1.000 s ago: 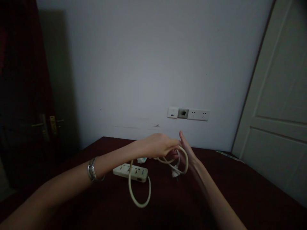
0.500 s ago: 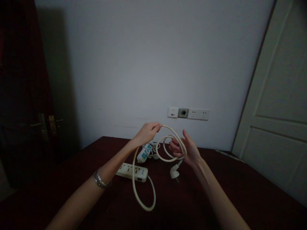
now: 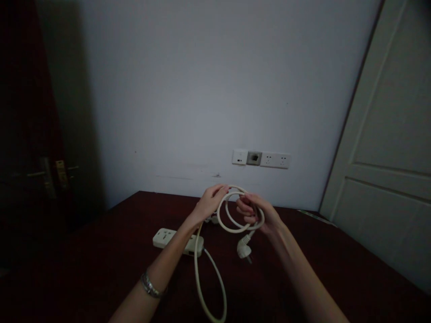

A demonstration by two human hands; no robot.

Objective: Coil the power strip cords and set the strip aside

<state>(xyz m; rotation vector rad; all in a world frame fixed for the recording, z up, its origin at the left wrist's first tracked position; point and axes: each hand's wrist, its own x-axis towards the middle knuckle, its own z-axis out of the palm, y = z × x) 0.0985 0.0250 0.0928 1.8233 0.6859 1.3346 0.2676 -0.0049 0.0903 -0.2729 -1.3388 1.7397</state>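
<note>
A white power cord point(image 3: 232, 231) hangs in loops between my hands, above the dark red table. My right hand point(image 3: 259, 211) is closed around the coiled loops. The cord's plug point(image 3: 244, 249) dangles below that hand, prongs downward. At the left of the loops, my left hand point(image 3: 213, 202) pinches the cord between thumb and fingers. From there a long slack bight drops and runs back to a white power strip point(image 3: 163, 237) lying on the table, partly covered by my left forearm.
Behind my left hand lies a second plug point(image 3: 213, 219), mostly hidden. The dark red table point(image 3: 303, 251) meets a wall with a row of sockets point(image 3: 275, 160). A pale door point(image 3: 387, 148) stands at the right, a dark door with a handle point(image 3: 62, 174) at the left.
My left hand has moved slightly down, bringing its stretch of cord closer to the loops. My right thumb, raised before, now closes over the cord. The view has shifted a little.
</note>
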